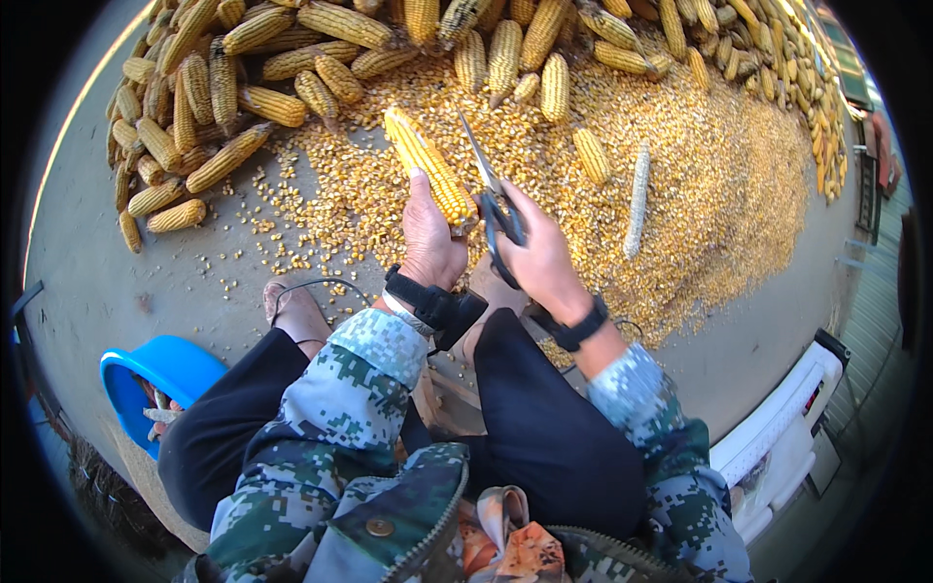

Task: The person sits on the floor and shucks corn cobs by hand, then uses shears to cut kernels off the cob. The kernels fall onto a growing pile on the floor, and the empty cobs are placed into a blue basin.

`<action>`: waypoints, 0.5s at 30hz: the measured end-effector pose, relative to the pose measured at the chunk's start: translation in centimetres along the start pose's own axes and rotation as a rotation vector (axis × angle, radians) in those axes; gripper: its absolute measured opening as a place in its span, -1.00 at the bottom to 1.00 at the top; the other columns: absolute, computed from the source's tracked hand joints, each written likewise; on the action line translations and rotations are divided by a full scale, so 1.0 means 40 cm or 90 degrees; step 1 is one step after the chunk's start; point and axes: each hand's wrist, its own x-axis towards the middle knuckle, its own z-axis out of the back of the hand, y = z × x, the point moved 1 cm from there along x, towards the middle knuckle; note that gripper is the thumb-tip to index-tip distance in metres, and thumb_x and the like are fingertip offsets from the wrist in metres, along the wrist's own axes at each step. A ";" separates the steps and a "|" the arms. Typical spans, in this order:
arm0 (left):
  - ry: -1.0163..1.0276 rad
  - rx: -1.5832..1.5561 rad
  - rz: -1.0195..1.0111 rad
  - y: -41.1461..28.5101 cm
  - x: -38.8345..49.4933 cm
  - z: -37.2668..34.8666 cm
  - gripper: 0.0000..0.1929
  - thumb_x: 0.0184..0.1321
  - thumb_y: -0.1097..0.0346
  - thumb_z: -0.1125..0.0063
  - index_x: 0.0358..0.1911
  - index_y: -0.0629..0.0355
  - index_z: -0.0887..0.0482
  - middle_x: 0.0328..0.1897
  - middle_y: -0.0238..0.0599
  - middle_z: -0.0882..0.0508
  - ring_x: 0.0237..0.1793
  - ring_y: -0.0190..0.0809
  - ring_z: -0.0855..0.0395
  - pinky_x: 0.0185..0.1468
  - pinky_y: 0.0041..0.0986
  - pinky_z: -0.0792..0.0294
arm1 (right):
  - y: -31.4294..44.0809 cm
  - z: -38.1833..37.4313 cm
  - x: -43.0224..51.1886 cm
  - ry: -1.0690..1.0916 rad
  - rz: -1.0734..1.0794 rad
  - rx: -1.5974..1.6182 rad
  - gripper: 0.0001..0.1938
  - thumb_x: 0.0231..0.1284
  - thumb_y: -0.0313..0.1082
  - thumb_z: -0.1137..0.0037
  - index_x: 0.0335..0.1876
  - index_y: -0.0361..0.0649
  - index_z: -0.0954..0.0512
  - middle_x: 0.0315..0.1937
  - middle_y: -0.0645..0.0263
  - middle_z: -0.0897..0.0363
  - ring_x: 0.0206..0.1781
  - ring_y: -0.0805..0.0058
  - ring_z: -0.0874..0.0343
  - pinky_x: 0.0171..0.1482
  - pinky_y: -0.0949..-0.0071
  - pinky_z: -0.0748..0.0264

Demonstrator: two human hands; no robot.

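Note:
My left hand (431, 237) grips an ear of dried corn (430, 164) near its lower end, the thumb lying along the kernels. A pale strip runs down the upper part of this ear. Just right of it, my right hand (541, 251) holds a pair of scissors (490, 175) by the dark handles, the blades pointing up and slightly left. The blades look closed together. Loose corn kernels (700, 197) cover the ground beneath and beyond both hands. A bare corn cob (638, 200) and a small ear with kernels (591, 156) lie on them to the right.
Unshelled ears of corn (222, 87) are heaped along the far side, from left to right. At the lower left, a blue plastic basin (168, 364) holds bare cobs. A white object (776, 408) stands at the lower right. A thin cable crosses by my feet.

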 end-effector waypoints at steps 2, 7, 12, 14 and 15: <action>-0.030 -0.026 0.025 -0.017 0.013 0.008 -0.54 0.35 -0.16 0.26 -0.10 0.15 -0.37 -0.35 -0.18 -0.53 -0.37 -0.11 -0.58 -0.32 -0.23 -0.52 | 0.003 0.062 -0.052 0.012 0.053 -0.094 -0.41 0.02 -0.46 -0.16 0.26 -0.25 -0.33 -0.28 0.09 -0.59 -0.30 0.45 -0.58 -0.17 0.47 -0.48; -0.025 -0.060 0.073 -0.039 0.029 0.031 -0.54 0.36 -0.14 0.29 -0.06 0.15 -0.35 -0.28 -0.16 -0.54 -0.32 -0.15 -0.57 -0.31 -0.29 -0.50 | 0.032 0.151 -0.184 0.060 0.177 -0.262 -0.43 0.01 -0.44 -0.19 0.25 -0.12 -0.38 -0.30 0.18 -0.53 -0.34 0.32 -0.56 -0.26 0.45 -0.51; -0.013 -0.060 0.071 -0.037 0.031 0.022 -0.53 0.37 -0.13 0.34 -0.04 0.16 -0.35 -0.25 -0.15 -0.56 -0.30 -0.18 -0.55 -0.33 -0.30 -0.46 | 0.047 0.148 -0.212 0.081 0.252 -0.399 -0.44 0.00 -0.33 -0.24 0.23 0.02 -0.42 -0.42 0.28 -0.46 -0.47 0.34 -0.52 -0.43 0.43 -0.48; -0.029 -0.056 0.074 -0.039 0.029 0.016 -0.53 0.37 -0.12 0.35 -0.04 0.17 -0.35 -0.25 -0.15 -0.56 -0.30 -0.18 -0.55 -0.33 -0.30 -0.46 | 0.044 0.148 -0.210 0.079 0.262 -0.418 -0.44 0.00 -0.30 -0.24 0.22 0.04 -0.43 -0.44 0.29 -0.44 -0.50 0.32 -0.50 -0.46 0.41 -0.47; -0.032 -0.056 0.071 -0.040 0.029 0.013 -0.53 0.37 -0.12 0.35 -0.03 0.17 -0.35 -0.25 -0.15 -0.56 -0.30 -0.18 -0.55 -0.33 -0.31 -0.46 | 0.041 0.148 -0.209 0.074 0.269 -0.421 -0.44 0.01 -0.29 -0.24 0.22 0.05 -0.43 -0.45 0.30 -0.42 -0.51 0.32 -0.50 -0.47 0.40 -0.46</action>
